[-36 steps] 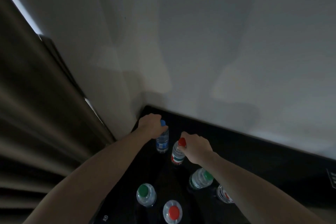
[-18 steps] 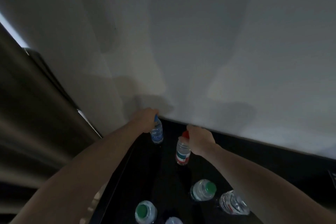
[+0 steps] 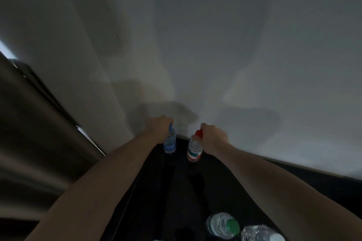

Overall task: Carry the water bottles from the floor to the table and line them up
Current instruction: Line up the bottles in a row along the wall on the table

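My left hand (image 3: 159,128) grips the top of a small blue-capped water bottle (image 3: 169,143), which stands upright at the far left corner of the black table (image 3: 176,191), close to the wall. My right hand (image 3: 212,138) holds a red-capped bottle (image 3: 194,149) with a red and green label by its neck, just right of the blue one. Whether its base touches the table I cannot tell. Near the front edge stand a green-capped bottle (image 3: 223,225) and a white-capped bottle (image 3: 260,234).
A pale wall (image 3: 215,54) rises right behind the table's far edge. A brown curtain (image 3: 33,142) hangs on the left, past the table's left edge. The room is dim.
Both hands have carried their bottles farther away from me, toward the wall at the table's back edge. The view has tilted up, so the nearer bottles have slid down and partly out of frame.
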Motion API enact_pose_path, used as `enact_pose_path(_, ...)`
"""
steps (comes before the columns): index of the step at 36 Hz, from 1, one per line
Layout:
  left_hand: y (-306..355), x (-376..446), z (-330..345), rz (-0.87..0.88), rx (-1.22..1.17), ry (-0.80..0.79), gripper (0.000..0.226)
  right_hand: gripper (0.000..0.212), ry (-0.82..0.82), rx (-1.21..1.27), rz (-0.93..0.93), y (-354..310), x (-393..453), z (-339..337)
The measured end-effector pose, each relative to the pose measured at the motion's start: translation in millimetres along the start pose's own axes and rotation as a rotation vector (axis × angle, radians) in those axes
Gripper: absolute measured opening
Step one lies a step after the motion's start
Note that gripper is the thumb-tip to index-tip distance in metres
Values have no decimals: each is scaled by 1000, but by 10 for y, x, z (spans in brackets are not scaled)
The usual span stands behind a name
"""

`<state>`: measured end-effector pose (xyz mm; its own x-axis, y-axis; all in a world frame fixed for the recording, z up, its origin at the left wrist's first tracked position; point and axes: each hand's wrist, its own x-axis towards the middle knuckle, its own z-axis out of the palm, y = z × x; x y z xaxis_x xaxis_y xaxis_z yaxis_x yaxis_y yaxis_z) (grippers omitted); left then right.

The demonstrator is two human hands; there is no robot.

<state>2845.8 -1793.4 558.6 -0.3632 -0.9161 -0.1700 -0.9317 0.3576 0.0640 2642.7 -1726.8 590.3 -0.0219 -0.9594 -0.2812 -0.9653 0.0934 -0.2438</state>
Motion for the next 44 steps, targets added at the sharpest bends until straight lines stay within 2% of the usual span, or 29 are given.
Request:
enact_pose_path(6, -73, 113, 92, -7, -145, -12, 28, 35, 3, 12, 4, -54, 208, 46)
enact_pose_path(15, -109, 132, 192, -43, -347, 36, 20, 34, -5, 17, -23, -125, 380, 131)
enact_pose_path(24, -131, 184, 179, -58, -357, 67, 29, 29, -13, 25, -35, -236, 474, 237)
enact_pose_path(34, -58, 250, 155, -49, -340, 7, 34, 24, -41, 10, -100, -212, 537, 283)
enact_pose_path(40, -14, 268, 207, -46, -366, 47, 25, 40, -60, -31, -154, -102, 529, 241)
enact_pose_path(44, -31, 256, 244, -63, -416, 56, 32, 45, -81, -25, -168, -71, 547, 215)
